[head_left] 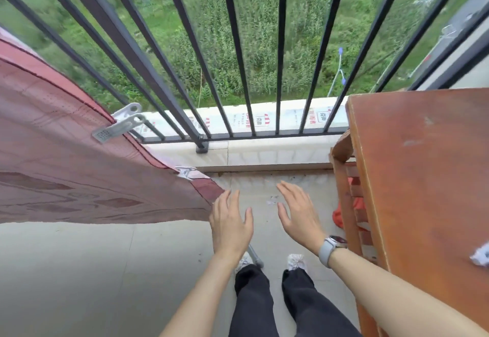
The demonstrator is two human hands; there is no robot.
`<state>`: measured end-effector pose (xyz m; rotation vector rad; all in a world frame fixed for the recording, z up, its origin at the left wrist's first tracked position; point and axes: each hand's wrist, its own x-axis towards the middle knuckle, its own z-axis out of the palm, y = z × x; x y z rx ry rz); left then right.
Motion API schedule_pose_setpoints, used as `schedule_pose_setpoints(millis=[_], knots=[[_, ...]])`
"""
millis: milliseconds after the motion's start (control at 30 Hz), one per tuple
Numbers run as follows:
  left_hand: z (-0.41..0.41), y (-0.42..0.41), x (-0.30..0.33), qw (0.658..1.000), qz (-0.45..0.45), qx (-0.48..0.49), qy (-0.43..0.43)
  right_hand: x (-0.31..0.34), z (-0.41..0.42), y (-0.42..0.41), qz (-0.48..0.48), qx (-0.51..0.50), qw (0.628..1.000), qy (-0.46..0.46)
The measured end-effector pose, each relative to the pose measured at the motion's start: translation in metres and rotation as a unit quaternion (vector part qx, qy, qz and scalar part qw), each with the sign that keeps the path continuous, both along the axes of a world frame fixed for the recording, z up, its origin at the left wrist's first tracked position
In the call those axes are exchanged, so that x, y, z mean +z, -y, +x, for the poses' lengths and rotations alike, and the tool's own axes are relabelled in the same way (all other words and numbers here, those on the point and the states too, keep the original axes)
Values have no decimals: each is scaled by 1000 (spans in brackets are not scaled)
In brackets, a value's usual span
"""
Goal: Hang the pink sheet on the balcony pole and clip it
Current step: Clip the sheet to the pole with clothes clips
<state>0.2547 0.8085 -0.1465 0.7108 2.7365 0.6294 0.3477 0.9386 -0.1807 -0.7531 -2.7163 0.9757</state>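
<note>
Your forearms reach in from the bottom of the frame, both hands out flat over the balcony floor (79, 270), palms down. Left hand (230, 226): grip slack, fingers straight and loosely spread, holding nothing; its fingertips sit right at the lower corner of the pink sheet (66, 156), contact or a hair off, can't tell. Right hand (299, 212): same state, fingers extended and empty, apart from the sheet, with a grey-strapped watch (329, 250) on the wrist. Pink sheet fills the left side, hanging in a slant from upper left down to that corner by your left hand; the pole itself is hidden under the fabric or out of frame. Two white clips are on its edge: a big one (119, 122) higher up near the railing (238, 53), jaws closed over the hem, and a smaller one (186, 172) lower, just above the sheet's corner. Black bars of the railing run across the top, green field beyond and below. Wooden tabletop (423, 177) sits on the right edge, close to your right forearm, a crumpled white scrap (481, 257) on it; something orange (341, 215) sits under it by the frame. Your legs in black trousers (275, 302) and light shoes (297, 262) stand straight below, a thin metal rod (255, 254) lying by the left shoe.
</note>
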Motion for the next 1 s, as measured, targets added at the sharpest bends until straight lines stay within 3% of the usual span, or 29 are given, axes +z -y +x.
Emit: schedule_pose_setpoints(millis=[133, 333, 500, 633, 733, 867, 933, 1000], knots=[[50, -75, -21, 973, -61, -221, -8, 2, 92, -47, 79, -128, 987, 49], [150, -187, -44, 863, -78, -499, -23, 7, 236, -97, 108, -342, 917, 174], [201, -219, -67, 795, -187, -578, -13, -2, 310, -124, 19, -526, 824, 212], [201, -223, -80, 757, -278, -592, -7, -22, 322, -141, -75, -586, 781, 204], [192, -222, -75, 755, -274, -596, 3, -30, 314, -148, -112, -580, 777, 216], [171, -209, -60, 811, -219, -539, 55, -18, 294, -141, -88, -637, 748, 163], [152, -197, -50, 847, -173, -499, 63, -8, 272, -135, -50, -629, 772, 74], [124, -179, -38, 883, -129, -448, 53, 3, 233, -131, -28, -567, 823, -5]])
